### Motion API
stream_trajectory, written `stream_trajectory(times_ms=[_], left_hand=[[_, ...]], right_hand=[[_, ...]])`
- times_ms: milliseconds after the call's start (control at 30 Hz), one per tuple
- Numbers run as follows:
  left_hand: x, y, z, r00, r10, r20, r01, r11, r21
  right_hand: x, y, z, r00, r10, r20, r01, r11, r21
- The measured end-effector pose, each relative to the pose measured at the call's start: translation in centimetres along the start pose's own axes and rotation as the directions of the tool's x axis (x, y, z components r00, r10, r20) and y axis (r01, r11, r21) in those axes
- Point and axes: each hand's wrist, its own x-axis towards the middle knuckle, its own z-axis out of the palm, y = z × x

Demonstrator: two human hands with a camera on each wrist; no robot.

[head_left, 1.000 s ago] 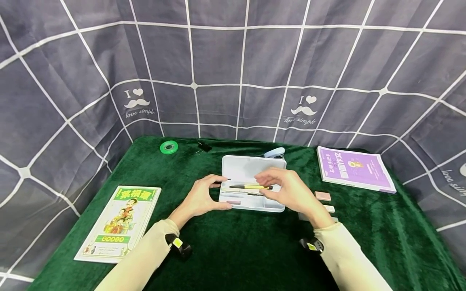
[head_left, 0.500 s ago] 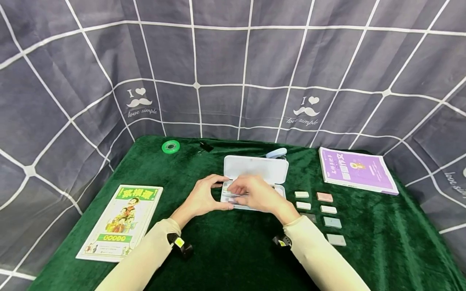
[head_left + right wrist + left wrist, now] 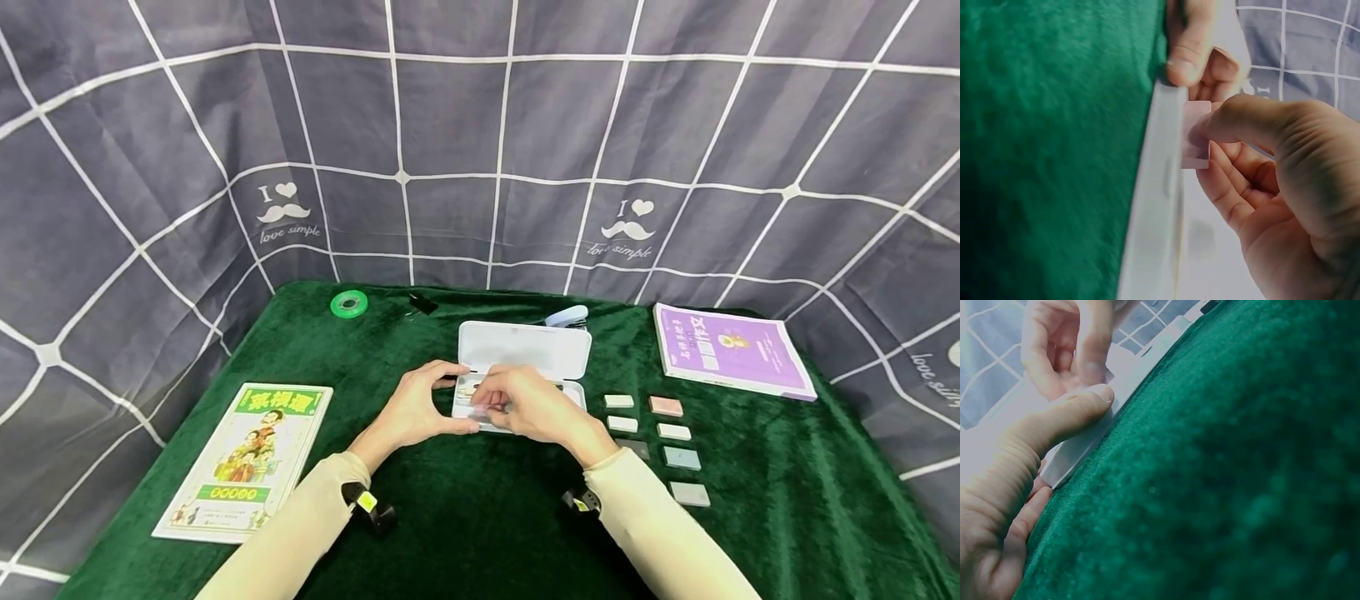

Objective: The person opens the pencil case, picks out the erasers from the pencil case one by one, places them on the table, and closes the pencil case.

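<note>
A white pencil case (image 3: pixel 528 346) lies on the green cloth with its lid raised at the back. My left hand (image 3: pixel 412 404) grips the case's left end, thumb on the front wall and fingers behind. Over the tray, my right hand (image 3: pixel 532 404) pinches a small translucent pink eraser (image 3: pixel 1195 134) between thumb and fingers, just inside the front wall. In the left wrist view, the right hand's fingertips sit close to the left thumb (image 3: pixel 1079 412). Pens in the tray are mostly hidden behind the right hand.
Right of the case lie several small erasers (image 3: pixel 681 457) in two columns. A purple book (image 3: pixel 735 350) is at the back right, a green-and-white booklet (image 3: pixel 243 462) at the left. Behind stand a green tape roll (image 3: pixel 349 304), a black clip (image 3: pixel 423 302) and a light blue stapler (image 3: pixel 566 317).
My right hand has moved left from over the yellow pen to the tray's left part and now pinches the pink eraser. The left hand stays on the case.
</note>
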Motion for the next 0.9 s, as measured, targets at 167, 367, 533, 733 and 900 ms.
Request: stream_trajectory(times_ms=[167,367,533,733,900], left_hand=[[0.0,-0.1,0.0,1.0,-0.003,-0.002,0.003,1.0,0.004],[-0.2,0.0,0.2,1.0,-0.008,0.0,0.008,1.0,0.007],[-0.2,0.0,0.1,1.0,-0.02,-0.005,0.02,1.0,0.002],[-0.3,0.2,0.1,0.999,-0.032,0.003,0.032,0.999,0.007],[-0.2,0.5,0.0,0.999,-0.037,0.004,0.037,0.999,-0.001]], right_hand=[[-1.5,0.0,-1.8,0.997,-0.019,-0.072,0.022,0.999,0.044],[-5.5,0.3,-4.4,0.985,0.015,-0.17,-0.016,1.0,-0.007],[-9.4,0.7,-6.6,0.967,0.039,-0.25,-0.053,0.998,-0.046],[-13.9,1.1,-8.3,0.952,0.07,-0.299,-0.092,0.994,-0.06],[-16.9,1.2,-8.2,0.952,0.083,-0.294,-0.105,0.993,-0.058]])
